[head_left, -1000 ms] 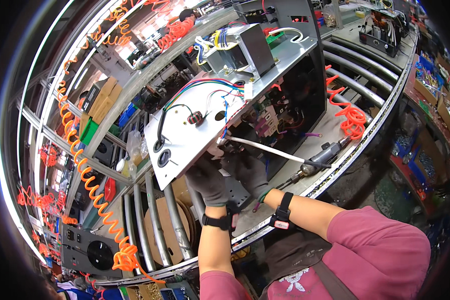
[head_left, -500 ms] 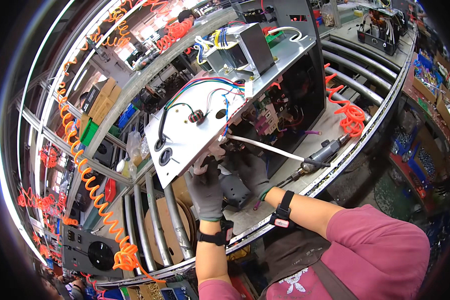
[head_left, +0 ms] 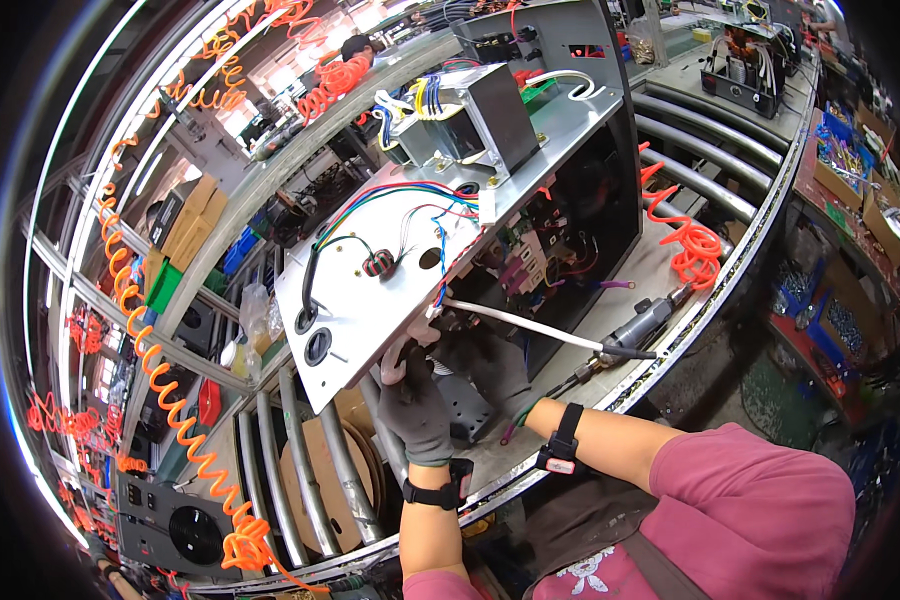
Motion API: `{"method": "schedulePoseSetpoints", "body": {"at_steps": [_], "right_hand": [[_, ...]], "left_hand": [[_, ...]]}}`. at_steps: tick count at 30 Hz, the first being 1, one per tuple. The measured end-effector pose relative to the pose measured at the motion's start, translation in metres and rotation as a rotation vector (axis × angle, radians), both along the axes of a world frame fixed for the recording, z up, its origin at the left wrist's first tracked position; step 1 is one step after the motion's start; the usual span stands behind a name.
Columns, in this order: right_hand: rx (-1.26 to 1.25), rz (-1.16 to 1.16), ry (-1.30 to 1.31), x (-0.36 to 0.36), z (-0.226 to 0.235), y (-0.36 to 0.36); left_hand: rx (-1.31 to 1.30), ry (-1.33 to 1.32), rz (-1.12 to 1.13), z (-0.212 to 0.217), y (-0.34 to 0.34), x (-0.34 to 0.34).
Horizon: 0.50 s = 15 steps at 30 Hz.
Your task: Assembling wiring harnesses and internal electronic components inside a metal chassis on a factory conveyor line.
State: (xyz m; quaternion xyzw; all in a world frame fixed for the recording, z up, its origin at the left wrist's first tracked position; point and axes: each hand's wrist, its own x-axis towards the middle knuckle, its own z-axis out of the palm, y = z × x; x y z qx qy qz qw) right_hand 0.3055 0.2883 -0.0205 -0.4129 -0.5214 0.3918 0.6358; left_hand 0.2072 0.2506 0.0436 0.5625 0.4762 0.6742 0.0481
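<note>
A metal chassis (head_left: 370, 290) stands tilted on the bench, with a transformer (head_left: 505, 120) and a bundle of coloured wires (head_left: 400, 195) on its panel. My left hand (head_left: 415, 415), in a grey glove with dark fingers, is at the panel's near lower edge. Its fingers are curled in, and what they hold is hidden. Close by, my right hand (head_left: 498, 375) reaches under the edge beside a black perforated part (head_left: 465, 405); its fingertips are out of sight. A white cable (head_left: 530, 322) with a black end runs out above my right hand.
A powered screwdriver (head_left: 635, 325) lies on the bench at right, joined to a coiled orange hose (head_left: 695, 255). Metal rollers (head_left: 310, 480) are at left, with a round brown cardboard piece (head_left: 305, 470) among them. A second open unit (head_left: 745, 75) stands at the far right.
The whole view has shifted, so the chassis sits slightly lower and further left. Both hands stay close together under the panel's edge, the left one having turned slightly.
</note>
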Motion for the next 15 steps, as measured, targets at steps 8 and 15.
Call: {"method": "schedulePoseSetpoints", "body": {"at_steps": [8,15], "right_hand": [[0.049,0.115,0.026,-0.005,-0.01,0.007],[0.006,0.166,0.094,-0.005,-0.005,0.002]], "left_hand": [[0.13,-0.447,-0.439,0.018,0.005,0.019],[0.016,-0.288,-0.167,0.002,0.006,0.024]]}}
